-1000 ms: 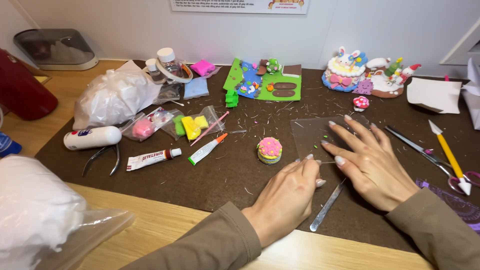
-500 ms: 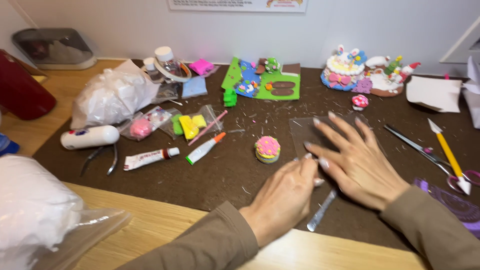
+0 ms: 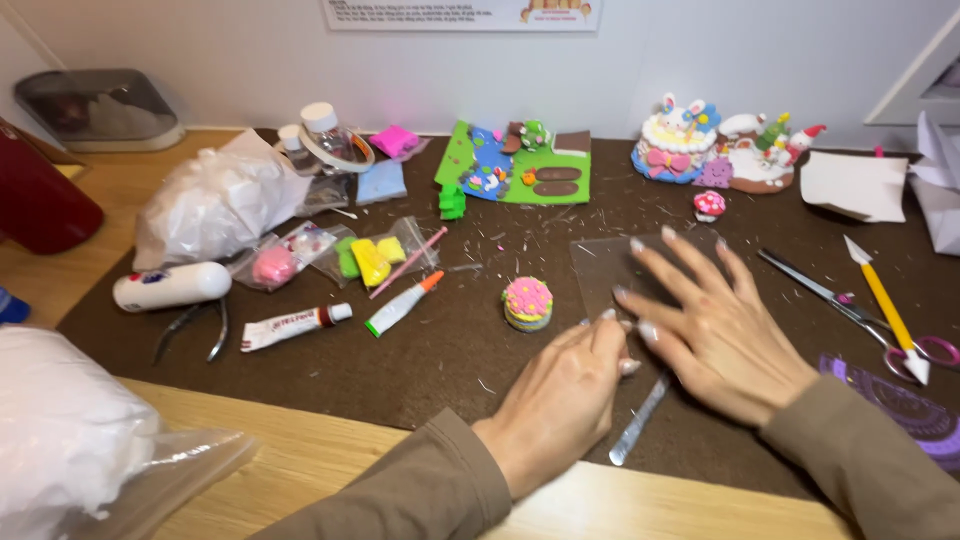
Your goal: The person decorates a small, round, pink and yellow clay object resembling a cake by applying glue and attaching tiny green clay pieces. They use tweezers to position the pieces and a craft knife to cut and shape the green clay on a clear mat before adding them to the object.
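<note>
My right hand (image 3: 712, 325) lies flat, fingers spread, on a clear plastic sheet (image 3: 602, 266) on the dark brown mat (image 3: 440, 345). My left hand (image 3: 560, 400) rests palm down beside it, fingertips at the sheet's lower left edge, close to the right thumb. A metal modelling tool (image 3: 638, 422) lies partly under the two hands. A small round clay cake (image 3: 527, 303) with a pink top and yellow sides sits just left of the sheet, apart from both hands.
Scissors (image 3: 850, 305) and a yellow knife tool (image 3: 885, 305) lie right of the hands. Glue tubes (image 3: 295, 326), pliers (image 3: 190, 328), bagged clay (image 3: 365, 258), a white plastic bag (image 3: 205, 205) and clay models (image 3: 515, 165) fill the left and back. A purple ruler (image 3: 900, 405) is at right.
Both hands have slid slightly left and away on the plastic sheet; the right hand's fingers now reach farther up it. The clay cake has not moved.
</note>
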